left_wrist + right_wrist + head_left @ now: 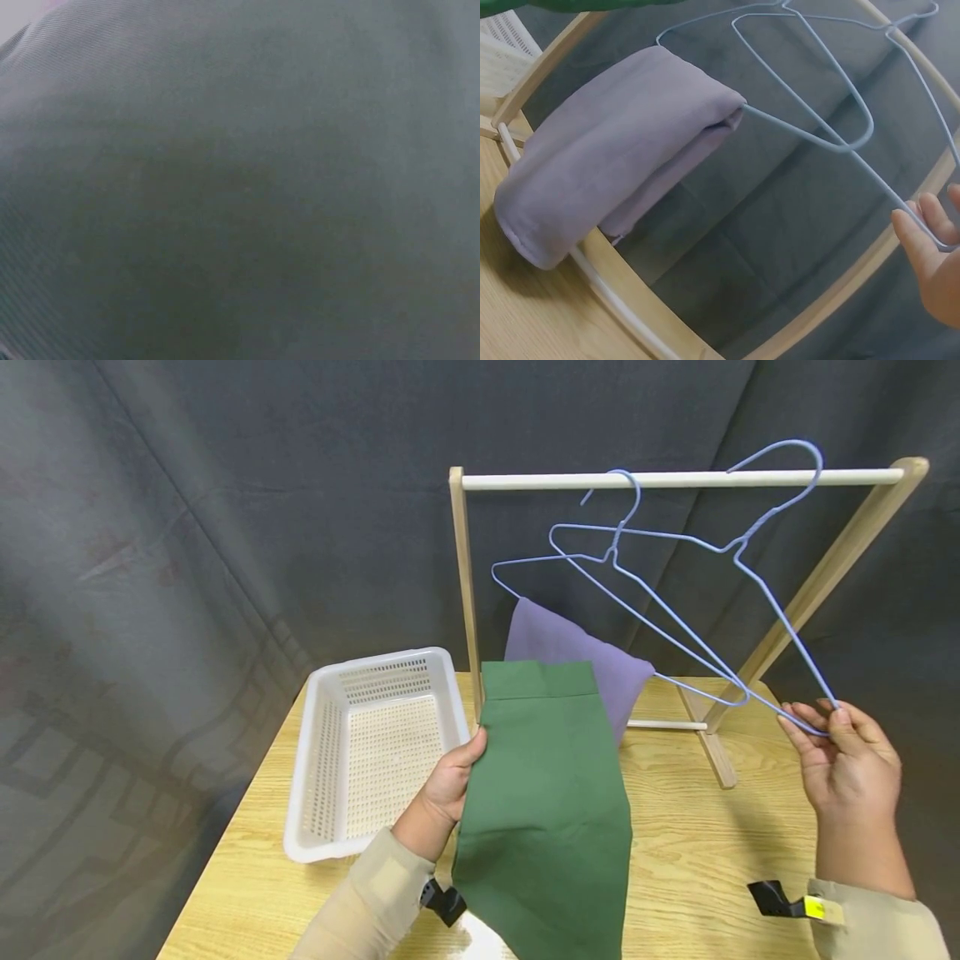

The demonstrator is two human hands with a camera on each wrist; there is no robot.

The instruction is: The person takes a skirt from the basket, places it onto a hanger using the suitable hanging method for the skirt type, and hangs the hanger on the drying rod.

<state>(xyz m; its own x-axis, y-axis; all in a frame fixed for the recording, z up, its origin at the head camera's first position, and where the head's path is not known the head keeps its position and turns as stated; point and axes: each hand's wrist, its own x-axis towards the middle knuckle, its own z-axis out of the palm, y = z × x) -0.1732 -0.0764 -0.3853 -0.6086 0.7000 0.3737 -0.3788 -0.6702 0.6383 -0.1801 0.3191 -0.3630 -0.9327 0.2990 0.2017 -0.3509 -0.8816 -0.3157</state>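
My left hand [447, 785] grips the left edge of a folded green cloth [543, 793], thumb in front and the other fingers hidden behind it. The cloth hangs down with a stitched band across its top and fills the left wrist view. At the far right, my right hand [847, 760] pinches the lower corner of a blue wire hanger [660, 534]. That hanger is tilted, its hook over the white rod [540, 482]. Beside it hangs a second blue hanger [555, 557], with a folded purple cloth [622, 142] draped over its bottom bar, partly behind the green cloth.
A white perforated plastic basket [303, 777] stands on the wooden table [247, 860] to the left. The rack's wooden posts rise on both sides, the right post [832, 568] close to the right hand. A dark grey curtain [300, 485] hangs behind.
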